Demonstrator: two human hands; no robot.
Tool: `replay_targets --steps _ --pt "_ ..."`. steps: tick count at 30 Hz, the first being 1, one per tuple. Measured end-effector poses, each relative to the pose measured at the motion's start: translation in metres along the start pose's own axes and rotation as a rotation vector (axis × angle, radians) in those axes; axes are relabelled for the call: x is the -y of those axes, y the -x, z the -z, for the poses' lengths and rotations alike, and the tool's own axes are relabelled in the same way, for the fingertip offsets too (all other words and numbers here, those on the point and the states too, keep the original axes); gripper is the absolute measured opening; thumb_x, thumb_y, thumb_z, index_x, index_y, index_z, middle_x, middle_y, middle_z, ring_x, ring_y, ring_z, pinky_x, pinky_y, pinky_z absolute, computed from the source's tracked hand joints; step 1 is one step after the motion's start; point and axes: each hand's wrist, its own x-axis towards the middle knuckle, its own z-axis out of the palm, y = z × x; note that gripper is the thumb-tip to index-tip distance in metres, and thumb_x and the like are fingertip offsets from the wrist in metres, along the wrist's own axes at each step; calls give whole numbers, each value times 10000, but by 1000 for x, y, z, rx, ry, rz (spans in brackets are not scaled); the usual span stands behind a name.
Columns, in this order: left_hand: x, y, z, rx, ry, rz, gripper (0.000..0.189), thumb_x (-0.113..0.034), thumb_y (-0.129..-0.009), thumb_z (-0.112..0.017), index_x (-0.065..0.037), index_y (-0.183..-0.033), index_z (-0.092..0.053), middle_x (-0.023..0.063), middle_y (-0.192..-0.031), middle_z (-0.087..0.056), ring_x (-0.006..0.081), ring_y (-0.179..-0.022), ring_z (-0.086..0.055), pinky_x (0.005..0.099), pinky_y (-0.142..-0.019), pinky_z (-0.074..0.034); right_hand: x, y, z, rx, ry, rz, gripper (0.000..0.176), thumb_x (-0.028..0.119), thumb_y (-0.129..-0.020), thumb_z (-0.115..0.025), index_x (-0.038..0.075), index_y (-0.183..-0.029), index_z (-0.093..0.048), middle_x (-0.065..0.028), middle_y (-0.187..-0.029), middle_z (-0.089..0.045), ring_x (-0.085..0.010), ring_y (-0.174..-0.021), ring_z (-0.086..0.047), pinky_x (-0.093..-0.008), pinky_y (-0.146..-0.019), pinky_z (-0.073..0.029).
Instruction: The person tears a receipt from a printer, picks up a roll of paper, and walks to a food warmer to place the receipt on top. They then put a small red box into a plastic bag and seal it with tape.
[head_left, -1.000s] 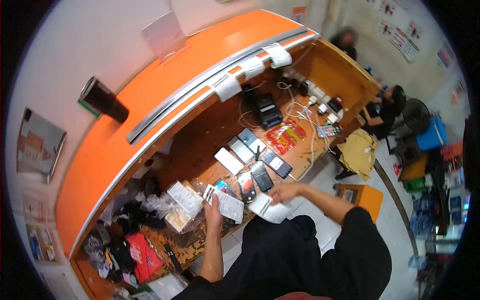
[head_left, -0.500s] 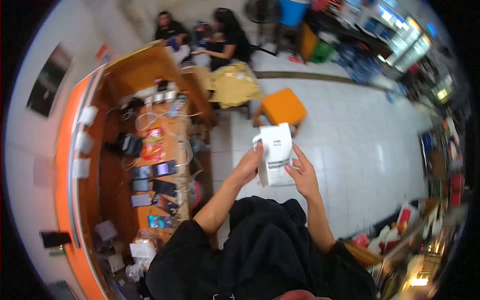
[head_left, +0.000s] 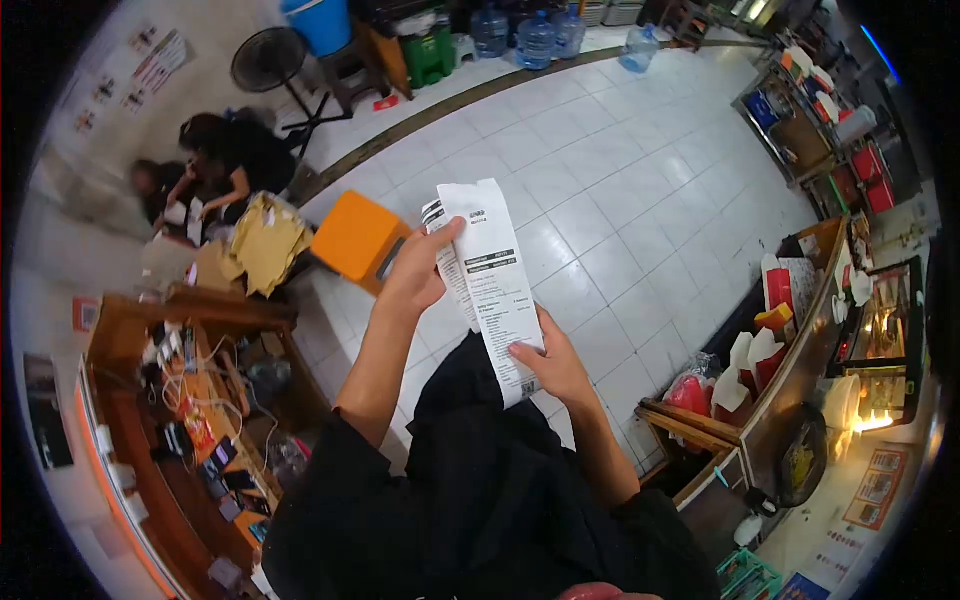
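A long white printed receipt (head_left: 495, 270) hangs between my two hands, its text and black bars facing me. Behind its left side a second printed strip (head_left: 455, 275) shows, overlapped by the front one. My left hand (head_left: 422, 262) pinches the upper left edge, thumb on the front of the paper. Lower down, my right hand (head_left: 552, 358) grips the right edge with the thumb across the print. The bottom end of the receipt curls near the black clothing on my front.
An orange stool (head_left: 360, 237) stands ahead on the tiled floor (head_left: 600, 200). To the left, a wooden counter (head_left: 215, 400) carries phones and cables. A counter (head_left: 790, 400) with red and white boxes runs along the right. Two people sit at the far left by a black fan (head_left: 268, 60).
My view has swung to the right, so the stool and left counter sit further left. The paper is spread longer, with my right hand lower and my left hand higher.
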Motion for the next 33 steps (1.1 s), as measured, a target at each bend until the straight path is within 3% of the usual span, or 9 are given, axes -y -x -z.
replay_targets --steps 6,11,14,15,19,22,27,29,33 --pt "54 -189 -114 105 -336 35 320 -129 -945 -659 28 -1210 -576 110 -1090 -681 211 -987 -671 351 -855 -559 44 -78 156 -200 -94 -88 661 71 -926 -641 -37 -1490 -313 -186 -1381 -529 -230 -1179 -585 -353 -1023 -433" --pt "136 -309 -270 422 -780 222 337 -167 -931 -686 23 -1197 -602 90 -1080 -680 159 -966 -647 321 -867 -520 113 -136 296 -957 -174 295 529 -14 -890 -669 26 -1365 -439 -127 -1066 -641 -148 -961 -627 -274 -836 -502" --pt "211 -362 -348 656 -802 281 301 -166 -951 -655 17 -1184 -604 83 -1053 -689 148 -944 -643 321 -846 -527 132 -127 392 -1141 -71 335 474 -30 -894 -653 27 -1320 -452 -111 -1066 -638 -142 -930 -627 -268 -827 -496" --pt "233 -378 -381 729 -742 273 311 -151 -959 -636 20 -1211 -570 100 -1065 -689 164 -942 -654 327 -847 -537 133 -127 425 -1279 -120 447 329 -35 -901 -642 9 -1208 -535 -80 -1025 -649 -116 -887 -618 -249 -809 -484" --pt "295 -437 -485 736 -541 609 272 -145 -984 -560 29 -1193 -561 167 -1116 -688 233 -948 -684 357 -869 -561 125 -85 549 -1548 8 360 120 -31 -913 -630 -19 -1031 -652 -45 -961 -655 -88 -887 -599 -233 -820 -471" --pt "366 -496 -544 791 -671 482 276 -136 -994 -513 41 -1200 -559 177 -1122 -683 237 -956 -684 362 -866 -566 134 -59 645 -1632 46 370 199 -32 -910 -634 -34 -1109 -638 -70 -995 -666 -107 -921 -610 -239 -845 -469" --pt "440 -566 -669 661 -538 640 259 -92 -998 -501 54 -1204 -559 175 -1120 -690 226 -980 -686 342 -857 -572 189 -38 790 -1420 -170 436 473 -86 -866 -665 -89 -1322 -540 -149 -1215 -623 -192 -1089 -613 -316 -1013 -472" --pt "465 -596 -714 640 -468 734 260 -88 -997 -521 44 -1219 -548 170 -1129 -691 227 -985 -686 354 -861 -574 209 -39 848 -1398 -159 367 469 -77 -866 -673 -91 -1317 -544 -152 -1204 -628 -184 -1084 -614 -307 -987 -485" --pt "527 -654 -797 691 -596 645 264 -92 -993 -543 25 -1230 -548 139 -1105 -696 203 -966 -686 370 -873 -567 233 -36 955 -1408 -123 307 417 -51 -878 -682 -101 -1278 -575 -146 -1165 -649 -160 -1055 -621 -275 -938 -497"
